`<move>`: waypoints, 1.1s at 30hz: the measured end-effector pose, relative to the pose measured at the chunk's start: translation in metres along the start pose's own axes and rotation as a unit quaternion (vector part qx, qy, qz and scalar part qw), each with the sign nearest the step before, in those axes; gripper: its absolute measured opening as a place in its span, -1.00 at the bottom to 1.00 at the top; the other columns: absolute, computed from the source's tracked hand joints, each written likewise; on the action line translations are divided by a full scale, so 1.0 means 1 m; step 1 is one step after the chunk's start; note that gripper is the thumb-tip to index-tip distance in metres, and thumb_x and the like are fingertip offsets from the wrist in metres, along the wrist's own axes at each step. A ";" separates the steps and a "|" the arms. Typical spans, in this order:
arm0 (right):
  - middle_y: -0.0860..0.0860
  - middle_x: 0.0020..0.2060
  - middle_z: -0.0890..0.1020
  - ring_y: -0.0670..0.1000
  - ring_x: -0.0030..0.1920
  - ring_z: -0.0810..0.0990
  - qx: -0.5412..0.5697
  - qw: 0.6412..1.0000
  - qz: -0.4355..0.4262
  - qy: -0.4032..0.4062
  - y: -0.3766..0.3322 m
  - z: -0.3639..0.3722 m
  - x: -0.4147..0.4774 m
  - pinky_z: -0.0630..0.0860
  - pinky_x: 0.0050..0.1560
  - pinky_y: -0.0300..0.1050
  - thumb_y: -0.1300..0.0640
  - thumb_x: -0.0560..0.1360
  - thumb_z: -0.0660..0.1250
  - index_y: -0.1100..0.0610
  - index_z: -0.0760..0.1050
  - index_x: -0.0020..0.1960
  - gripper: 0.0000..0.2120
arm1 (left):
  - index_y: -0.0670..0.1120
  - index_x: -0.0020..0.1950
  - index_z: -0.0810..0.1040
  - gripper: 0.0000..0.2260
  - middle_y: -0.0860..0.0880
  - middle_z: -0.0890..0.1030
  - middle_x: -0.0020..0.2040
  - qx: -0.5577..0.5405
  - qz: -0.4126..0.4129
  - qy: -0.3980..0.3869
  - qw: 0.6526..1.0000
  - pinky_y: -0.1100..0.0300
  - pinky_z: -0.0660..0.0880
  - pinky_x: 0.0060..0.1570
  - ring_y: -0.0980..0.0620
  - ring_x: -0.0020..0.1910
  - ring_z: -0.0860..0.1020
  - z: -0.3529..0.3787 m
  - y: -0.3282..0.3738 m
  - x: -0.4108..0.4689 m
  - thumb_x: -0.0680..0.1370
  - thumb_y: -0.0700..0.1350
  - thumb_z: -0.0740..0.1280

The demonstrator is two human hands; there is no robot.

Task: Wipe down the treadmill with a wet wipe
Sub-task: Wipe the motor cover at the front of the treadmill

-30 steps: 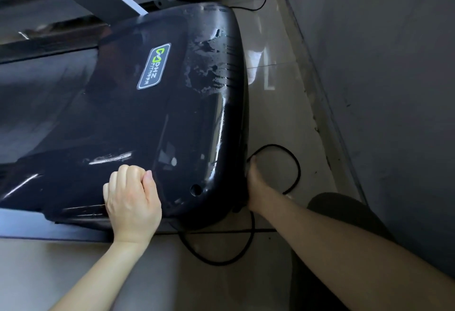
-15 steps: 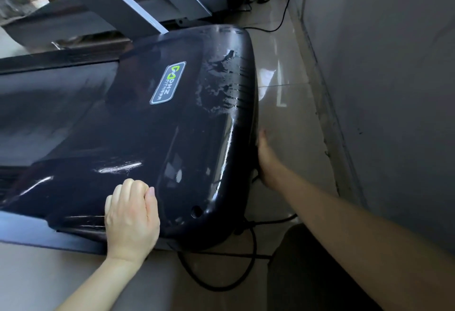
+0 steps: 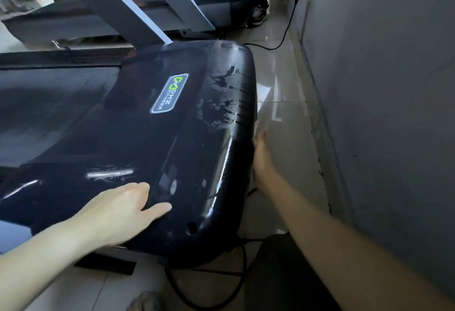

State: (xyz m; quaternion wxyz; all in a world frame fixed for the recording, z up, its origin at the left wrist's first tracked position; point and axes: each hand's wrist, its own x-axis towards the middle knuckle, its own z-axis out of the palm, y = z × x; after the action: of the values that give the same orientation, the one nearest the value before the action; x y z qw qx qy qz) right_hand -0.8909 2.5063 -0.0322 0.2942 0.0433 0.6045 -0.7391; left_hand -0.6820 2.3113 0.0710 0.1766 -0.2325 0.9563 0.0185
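Treadmill [image 3: 73,118] is seen on the tiled floor [image 3: 283,84], close beside a grey wall [image 3: 381,88]. Its glossy black hood [image 3: 152,153] fills the centre of view; a logo badge [image 3: 169,93] and wet smears [image 3: 221,103] are noted on top.

Left hand [image 3: 123,207] is laid flat on the near end of the hood, fingers [image 3: 138,190] straight and held together, thumb set apart.

Right hand [image 3: 262,153] is pressed against the hood's right side edge. How its fingers lie cannot be told: they are blurred and partly hidden. A pale blur [image 3: 260,123] is seen at its tip; whether this is the wet wipe cannot be told.

A black cable [image 3: 237,283] is looped on the floor under the hood's near corner.
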 end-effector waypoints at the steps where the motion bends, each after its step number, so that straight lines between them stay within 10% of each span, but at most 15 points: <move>1: -0.07 0.40 0.49 -0.04 0.38 0.45 -0.010 1.000 0.013 0.013 0.008 0.006 -0.024 0.28 0.46 -0.12 -0.63 0.40 0.00 -0.01 0.37 0.54 -0.04 | -0.08 -0.17 0.34 -0.43 0.05 0.49 -0.21 0.017 -0.002 -0.020 1.000 0.14 0.46 -0.13 0.05 -0.24 0.46 -0.004 0.002 0.002 0.51 0.46 0.17; 4: -0.07 0.25 0.54 -0.05 0.21 0.51 0.019 0.997 0.071 0.000 0.050 0.010 -0.071 0.37 0.24 -0.17 -0.34 0.64 -0.01 0.00 0.40 0.47 -0.40 | -0.05 -0.15 0.42 -0.35 0.07 0.56 -0.18 0.059 -0.023 -0.092 0.994 0.16 0.49 -0.11 0.07 -0.19 0.53 -0.019 0.011 0.008 0.36 0.57 0.27; 9: -0.05 0.16 0.58 -0.12 0.03 0.54 -0.013 0.999 0.011 0.041 0.013 0.014 -0.049 0.42 -0.02 -0.22 -0.41 0.58 0.01 0.02 0.46 0.33 -0.38 | 0.01 -0.10 0.39 -0.38 0.10 0.55 -0.11 0.093 0.008 -0.069 0.993 0.14 0.38 -0.26 0.07 -0.14 0.53 -0.053 0.039 0.027 0.22 0.46 0.50; 12: 0.05 0.26 0.57 0.02 0.25 0.55 -0.033 0.998 -0.011 0.060 -0.017 0.019 -0.003 0.45 0.26 -0.13 -0.36 0.65 -0.03 0.11 0.50 0.38 -0.34 | 0.04 -0.01 0.32 -0.28 0.11 0.44 -0.01 0.084 0.011 -0.062 0.995 0.12 0.42 -0.16 0.05 -0.04 0.47 -0.054 0.048 0.036 0.13 0.43 0.57; 15: 0.09 0.61 0.20 0.05 0.61 0.14 -0.175 0.977 -0.098 0.079 -0.004 0.033 0.000 0.06 0.60 -0.01 -0.30 0.68 -0.05 0.17 0.15 0.64 -0.29 | 0.04 0.23 0.29 -0.06 0.08 0.36 0.10 0.060 -0.019 -0.064 0.996 0.09 0.44 -0.06 0.02 0.14 0.39 -0.048 0.044 0.038 0.05 0.42 0.60; 23: 0.08 0.65 0.09 0.04 0.65 -0.07 -0.636 0.659 -0.390 -0.103 0.008 0.072 -0.032 -0.21 0.61 -0.08 -0.40 0.57 -0.22 0.18 0.14 0.64 -0.13 | 0.00 0.66 -0.09 0.39 -0.02 0.11 0.59 0.036 -0.022 -0.028 0.999 0.00 0.27 0.45 -0.06 0.57 0.12 -0.035 0.031 0.038 0.05 0.51 0.53; 30: 0.17 0.63 0.10 0.10 0.64 -0.02 -0.612 0.746 -0.260 0.038 -0.043 0.042 0.060 -0.09 0.61 -0.02 -0.32 0.65 -0.04 0.23 0.15 0.59 -0.25 | -0.04 0.68 -0.17 0.37 0.01 0.06 0.62 0.021 0.008 -0.035 0.999 0.03 0.19 0.51 -0.04 0.58 0.08 -0.030 0.021 0.040 0.14 0.53 0.48; 33: 0.10 0.65 -0.03 0.06 0.65 -0.15 -0.633 0.703 -0.326 -0.004 0.000 0.061 -0.011 -0.17 0.63 -0.02 -0.45 0.56 -0.27 0.22 0.02 0.65 -0.06 | -0.05 0.66 -0.03 0.29 0.01 0.19 0.53 0.050 0.037 -0.048 0.997 0.05 0.28 0.45 -0.05 0.50 0.19 -0.033 0.016 0.043 0.16 0.57 0.42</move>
State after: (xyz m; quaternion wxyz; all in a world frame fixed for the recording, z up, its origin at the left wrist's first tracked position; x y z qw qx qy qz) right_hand -0.8645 2.4547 -0.0118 -0.0044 -0.3555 0.9052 -0.2327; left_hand -0.7354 2.3030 0.0863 0.2324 -0.1871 0.9544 -0.0116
